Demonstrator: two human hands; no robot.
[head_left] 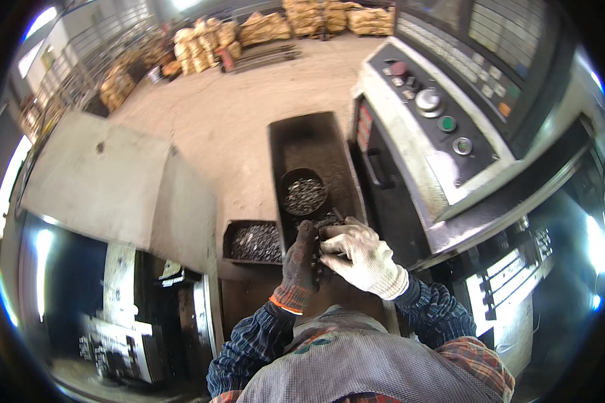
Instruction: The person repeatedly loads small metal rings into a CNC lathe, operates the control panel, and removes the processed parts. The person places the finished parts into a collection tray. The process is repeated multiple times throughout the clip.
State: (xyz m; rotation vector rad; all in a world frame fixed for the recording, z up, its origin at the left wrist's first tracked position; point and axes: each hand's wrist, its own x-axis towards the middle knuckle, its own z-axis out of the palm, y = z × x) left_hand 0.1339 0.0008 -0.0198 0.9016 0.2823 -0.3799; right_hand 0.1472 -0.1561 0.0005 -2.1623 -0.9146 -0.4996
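- Grey-gloved left hand (298, 265), low in the centre of the frame, is curled around a row of small dark metal parts (318, 250).
- White-gloved right hand (357, 256) touches it from the right, fingers bent narrowly, pinching at the same parts.
- Both hands hover over the near end of a long dark tray (314, 144).
- Just above them sits a round pan (304, 191) of metal pieces.
- Left of the hands stands a box of similar pieces (254, 242).
- Upper right shows a machine control panel (444, 111).

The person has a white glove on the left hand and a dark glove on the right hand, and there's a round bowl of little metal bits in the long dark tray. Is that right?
Not quite. The head view shows the gloves swapped: the left hand wears the dark glove and the right hand the white one. The round bowl of little metal bits does sit in the long dark tray.
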